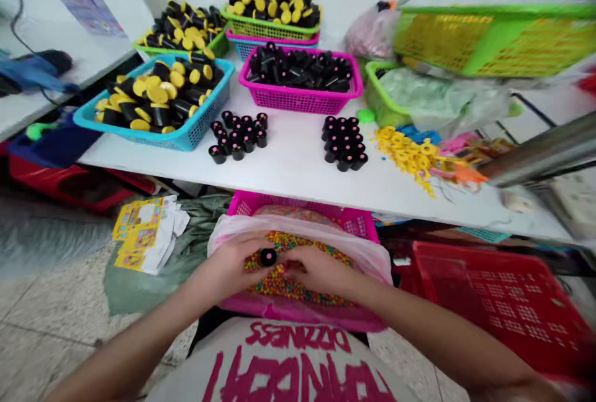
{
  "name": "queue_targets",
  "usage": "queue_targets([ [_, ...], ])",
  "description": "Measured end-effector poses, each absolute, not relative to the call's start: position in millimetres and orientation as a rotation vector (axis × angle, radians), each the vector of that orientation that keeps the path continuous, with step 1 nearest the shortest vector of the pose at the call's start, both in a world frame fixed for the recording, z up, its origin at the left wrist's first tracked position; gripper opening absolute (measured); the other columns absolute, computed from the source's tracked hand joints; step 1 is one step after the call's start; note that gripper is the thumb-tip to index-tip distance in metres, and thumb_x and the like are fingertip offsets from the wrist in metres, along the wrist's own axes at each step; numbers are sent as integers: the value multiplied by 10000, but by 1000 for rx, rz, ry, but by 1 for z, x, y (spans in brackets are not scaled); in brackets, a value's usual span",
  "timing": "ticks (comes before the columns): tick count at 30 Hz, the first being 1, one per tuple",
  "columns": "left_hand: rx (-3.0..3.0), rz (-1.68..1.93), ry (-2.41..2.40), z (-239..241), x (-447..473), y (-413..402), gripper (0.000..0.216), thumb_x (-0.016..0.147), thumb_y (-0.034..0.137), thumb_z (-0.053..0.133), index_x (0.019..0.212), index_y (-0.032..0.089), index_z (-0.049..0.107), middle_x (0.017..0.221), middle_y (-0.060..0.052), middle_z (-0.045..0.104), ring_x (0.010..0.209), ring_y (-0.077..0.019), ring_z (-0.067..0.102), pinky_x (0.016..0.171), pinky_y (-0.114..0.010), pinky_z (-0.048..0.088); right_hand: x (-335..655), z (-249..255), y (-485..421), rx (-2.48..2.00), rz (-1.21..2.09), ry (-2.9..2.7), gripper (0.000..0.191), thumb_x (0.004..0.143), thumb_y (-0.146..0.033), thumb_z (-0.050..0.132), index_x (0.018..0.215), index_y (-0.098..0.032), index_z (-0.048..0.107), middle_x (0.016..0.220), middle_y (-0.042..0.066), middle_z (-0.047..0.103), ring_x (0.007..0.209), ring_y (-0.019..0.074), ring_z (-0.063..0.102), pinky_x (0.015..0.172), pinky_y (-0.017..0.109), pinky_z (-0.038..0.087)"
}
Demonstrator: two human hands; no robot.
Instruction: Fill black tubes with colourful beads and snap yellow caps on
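Note:
My left hand [235, 265] is wrapped round a small black cylinder [267, 257] with a pink spot in its top, held upright over a mass of tiny multicoloured beads [298, 288]. Beside it, my right hand [314, 268] is closed at the beads, its fingertips near the cylinder; what those fingers hold, if anything, is hidden. The beads lie in a whitish plastic bag [372, 259] on my lap, set in a pink basket [242, 203] at the table edge. On the white table [293, 169], similar black cylinders stand in a left group [239, 135] and a right group [344, 143].
A blue basket [205, 119] and green baskets [272, 28] hold black cylinders with yellow caps. Black pieces fill a magenta basket [298, 99]. Yellow plastic pieces [410, 148] lie to the right, near a metal pole [549, 147]. A red crate [507, 309] sits low at right.

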State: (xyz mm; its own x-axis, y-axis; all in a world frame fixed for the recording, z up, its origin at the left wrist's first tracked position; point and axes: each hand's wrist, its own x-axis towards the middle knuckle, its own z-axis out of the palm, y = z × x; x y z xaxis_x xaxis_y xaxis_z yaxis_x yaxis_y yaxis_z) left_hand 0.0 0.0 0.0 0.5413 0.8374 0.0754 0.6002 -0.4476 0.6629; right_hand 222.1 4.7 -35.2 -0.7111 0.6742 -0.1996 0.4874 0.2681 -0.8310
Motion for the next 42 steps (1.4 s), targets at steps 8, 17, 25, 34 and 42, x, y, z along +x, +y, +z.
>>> queue_targets([
  [8,1971,415,1329,-18,-2,-34,253,763,222,695,1013,182,696,833,-18,717,721,-161,636,659,-258,490,208,-20,-3,-934,1007,-2432,387,899,-46,478,1216,-200,637,1169,79,660,1080,190,597,969,354,479],
  [17,1939,569,1267,-27,-4,-36,216,766,203,693,980,187,677,917,-21,716,821,-171,650,737,-270,497,197,-1,-18,-719,214,-2749,261,929,-147,506,1157,-62,600,1052,152,589,1055,275,511,931,444,494],
  [25,1999,657,1206,-23,-5,-37,288,785,238,697,1067,196,662,1010,-41,725,912,-186,672,819,-298,532,214,17,-14,-913,147,-2767,375,905,-85,475,1265,-139,565,1201,133,561,1156,271,490,984,433,465],
  [34,1862,1056,1811,13,-54,67,746,751,335,726,1394,208,369,973,-44,702,710,-154,667,695,-296,558,231,-35,-18,-1463,449,-3037,397,749,84,410,958,-111,687,988,151,664,893,238,643,819,357,526],
  [42,1710,1120,1839,4,-60,138,691,690,304,767,1247,195,372,1069,-112,684,783,-193,699,761,-347,565,193,-44,-7,-1165,646,-3150,289,861,-10,423,1028,-70,652,1010,168,659,946,246,638,809,328,526],
])
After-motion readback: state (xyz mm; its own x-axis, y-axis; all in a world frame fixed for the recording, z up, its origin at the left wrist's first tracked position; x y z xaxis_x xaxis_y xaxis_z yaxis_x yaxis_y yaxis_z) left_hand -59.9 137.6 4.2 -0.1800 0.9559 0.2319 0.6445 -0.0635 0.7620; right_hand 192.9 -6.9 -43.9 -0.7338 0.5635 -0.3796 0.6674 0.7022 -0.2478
